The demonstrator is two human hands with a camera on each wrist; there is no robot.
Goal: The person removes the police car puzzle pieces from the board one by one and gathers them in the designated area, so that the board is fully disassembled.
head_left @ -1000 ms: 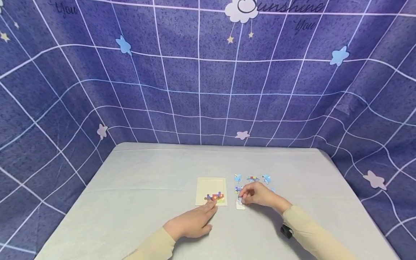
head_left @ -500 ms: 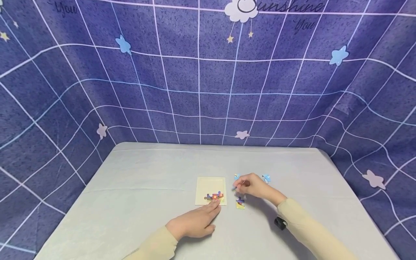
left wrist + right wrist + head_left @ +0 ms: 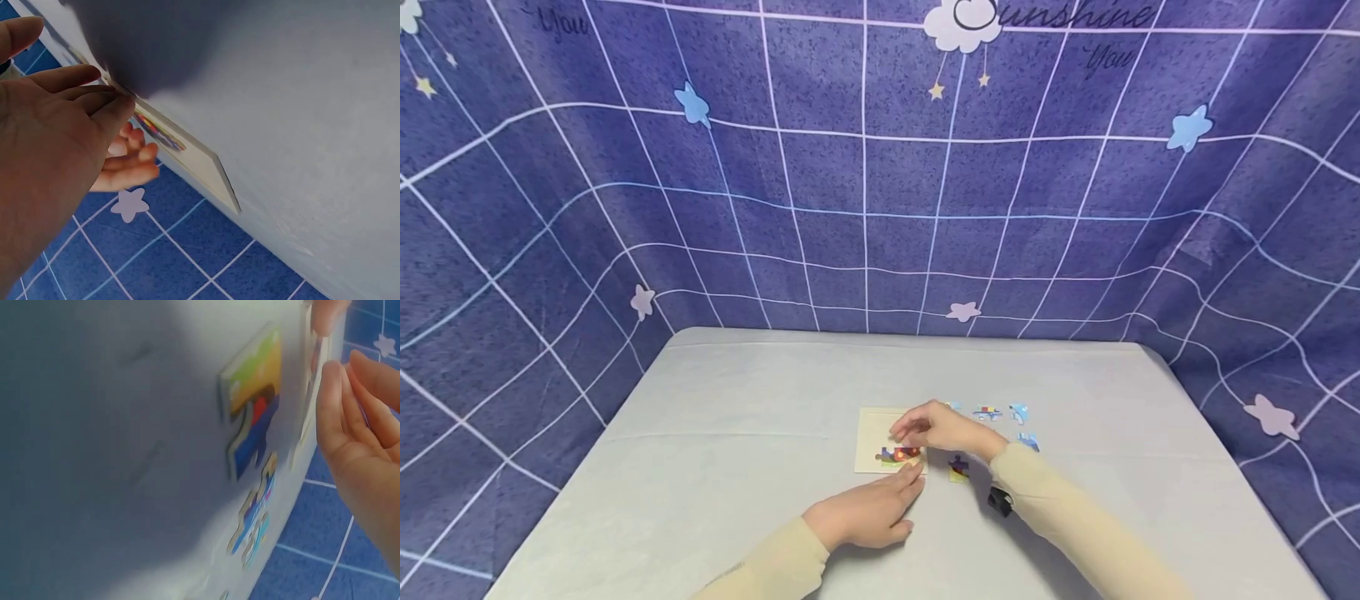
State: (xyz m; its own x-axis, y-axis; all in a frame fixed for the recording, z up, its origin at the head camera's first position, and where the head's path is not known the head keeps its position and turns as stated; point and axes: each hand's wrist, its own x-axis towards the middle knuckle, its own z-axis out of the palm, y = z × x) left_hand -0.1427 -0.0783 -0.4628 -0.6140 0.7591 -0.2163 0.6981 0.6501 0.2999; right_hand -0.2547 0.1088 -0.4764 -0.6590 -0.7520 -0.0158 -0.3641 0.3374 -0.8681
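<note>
A pale puzzle board (image 3: 872, 423) lies on the table, with a few colourful jigsaw pieces (image 3: 893, 455) along its lower part. My left hand (image 3: 867, 512) stretches its fingers to the board's near edge and touches it there. Over the board's right side hovers my right hand (image 3: 946, 429), fingers loosely bent; no piece shows between them in the wrist views. A loose jigsaw piece (image 3: 257, 403), green, yellow, red and blue, lies face up right of the board. Beyond it, a smaller-looking blue and pink jigsaw piece (image 3: 255, 506) shows in the right wrist view.
More loose jigsaw pieces lie to the right, including a blue one with red and yellow (image 3: 987, 412), a light blue one (image 3: 1018, 412) and another blue one (image 3: 1028, 441). A pale cloth covers the table (image 3: 722, 467). A purple gridded curtain (image 3: 820, 233) stands behind it.
The pale-backed jigsaw piece in my right fingers now lies face up on the table. My right hand has moved left from the loose pieces to the board. My left hand has slid slightly right.
</note>
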